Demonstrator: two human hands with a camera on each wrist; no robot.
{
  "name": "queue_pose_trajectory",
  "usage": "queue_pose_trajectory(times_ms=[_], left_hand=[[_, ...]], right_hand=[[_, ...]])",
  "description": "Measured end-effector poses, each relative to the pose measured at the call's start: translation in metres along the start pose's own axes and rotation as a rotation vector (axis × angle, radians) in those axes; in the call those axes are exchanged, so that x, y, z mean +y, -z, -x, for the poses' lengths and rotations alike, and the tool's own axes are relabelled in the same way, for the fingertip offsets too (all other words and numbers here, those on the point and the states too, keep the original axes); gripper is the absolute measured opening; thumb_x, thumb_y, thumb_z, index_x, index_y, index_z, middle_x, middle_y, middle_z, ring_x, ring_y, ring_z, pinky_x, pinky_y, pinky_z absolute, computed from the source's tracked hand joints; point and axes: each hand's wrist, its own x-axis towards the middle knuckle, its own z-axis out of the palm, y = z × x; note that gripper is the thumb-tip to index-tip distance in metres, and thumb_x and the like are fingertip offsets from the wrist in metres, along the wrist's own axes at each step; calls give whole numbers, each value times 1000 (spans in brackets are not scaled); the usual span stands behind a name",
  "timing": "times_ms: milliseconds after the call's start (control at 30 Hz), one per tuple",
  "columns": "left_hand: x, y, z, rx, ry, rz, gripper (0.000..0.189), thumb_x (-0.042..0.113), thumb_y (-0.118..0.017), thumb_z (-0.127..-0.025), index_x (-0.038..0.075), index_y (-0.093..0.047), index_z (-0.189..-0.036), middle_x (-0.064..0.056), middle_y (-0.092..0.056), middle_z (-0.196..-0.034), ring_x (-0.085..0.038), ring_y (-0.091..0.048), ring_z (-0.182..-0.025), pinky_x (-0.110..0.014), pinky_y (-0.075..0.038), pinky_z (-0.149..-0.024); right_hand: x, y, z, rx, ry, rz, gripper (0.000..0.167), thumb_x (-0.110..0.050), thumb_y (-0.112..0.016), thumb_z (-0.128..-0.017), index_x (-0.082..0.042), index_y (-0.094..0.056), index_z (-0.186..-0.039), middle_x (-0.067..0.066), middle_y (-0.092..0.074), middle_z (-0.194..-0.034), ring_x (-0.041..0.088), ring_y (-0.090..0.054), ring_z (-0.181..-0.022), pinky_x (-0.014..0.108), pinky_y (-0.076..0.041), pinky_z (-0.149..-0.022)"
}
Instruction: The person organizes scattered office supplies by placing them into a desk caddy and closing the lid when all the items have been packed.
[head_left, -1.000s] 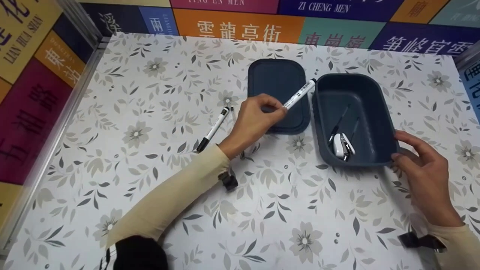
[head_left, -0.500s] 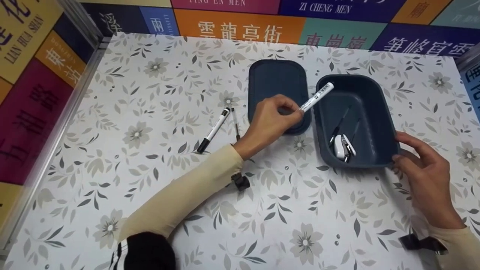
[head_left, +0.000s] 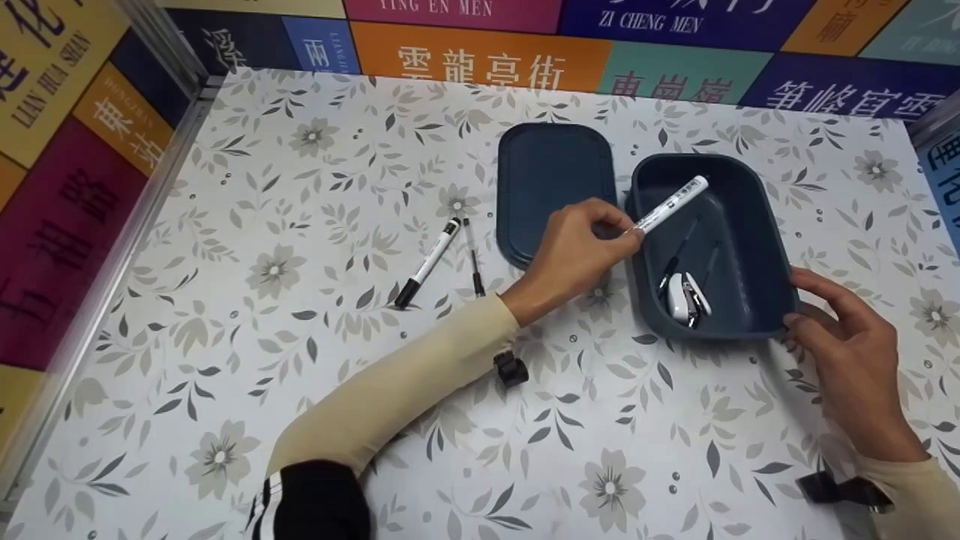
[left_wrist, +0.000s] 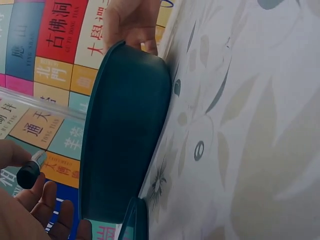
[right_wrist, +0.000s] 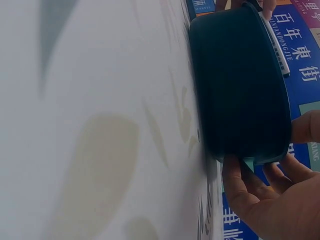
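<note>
In the head view my left hand [head_left: 577,251] pinches a white marker [head_left: 679,199] between thumb and fingertips. The marker slants over the left rim of a dark blue open box [head_left: 750,247]. Its black end [left_wrist: 28,175] shows beside my thumb in the left wrist view. At the box's near right corner, my right hand [head_left: 855,349] grips the wall, with fingers [right_wrist: 237,185] against its side in the right wrist view. Inside the box lie a white stapler [head_left: 682,296] and a dark slim pen [head_left: 671,266], with another thin dark item beside them.
A dark blue lid [head_left: 555,176] lies flat left of the box, partly behind my left hand. Farther left on the flower-patterned table [head_left: 337,225] are a second black-and-white marker [head_left: 429,262] and a thin dark pen [head_left: 474,259]. Colourful lettered panels [head_left: 480,56] border the table's back.
My left hand has carried the marker rightward from above the lid to over the box. More of the thin pen on the table now shows. My right hand has stayed at the box corner.
</note>
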Motion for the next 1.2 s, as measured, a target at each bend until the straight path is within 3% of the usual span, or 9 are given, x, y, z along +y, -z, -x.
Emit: queue_pose_trajectory(times_ms=[333, 533, 867, 1200], left_hand=[[3, -19, -8, -21, -13, -11, 4, 16, -82, -96, 12, -82, -96, 10, -72, -93, -4, -63, -89, -17, -49, -82], [5, -33, -12, 16, -49, -94, 6, 19, -84, -94, 15, -83, -91, 10, -71, -103, -6, -60, -101, -14, -39, -101], [6, -52, -14, 68, -24, -216, 9, 27, -83, -94, 19, -85, -95, 7, -65, -128, -12, -47, -127, -13, -34, -109], [8, -66, -19, 110, 50, -261, 9, 32, -84, -94, 23, -87, -97, 10, -66, -129, -10, -46, -123, -13, -36, -103]], right_hand=[[-1, 0, 0, 10, -10, 32, 50, 24, -59, -97, 15, -60, -146, 18, -62, -152, 22, -76, -117, 21, -61, -89], [-2, 0, 0, 5, -11, 38, 50, 24, -59, -98, 14, -60, -147, 18, -61, -152, 22, -76, -116, 20, -61, -86], [-1, -2, -1, -7, -12, -10, 50, 25, -59, -97, 17, -58, -146, 21, -61, -152, 23, -76, -117, 23, -61, -93], [-1, -1, 1, -6, -8, -36, 51, 27, -57, -97, 17, -57, -147, 21, -60, -153, 25, -76, -117, 24, -62, -91]])
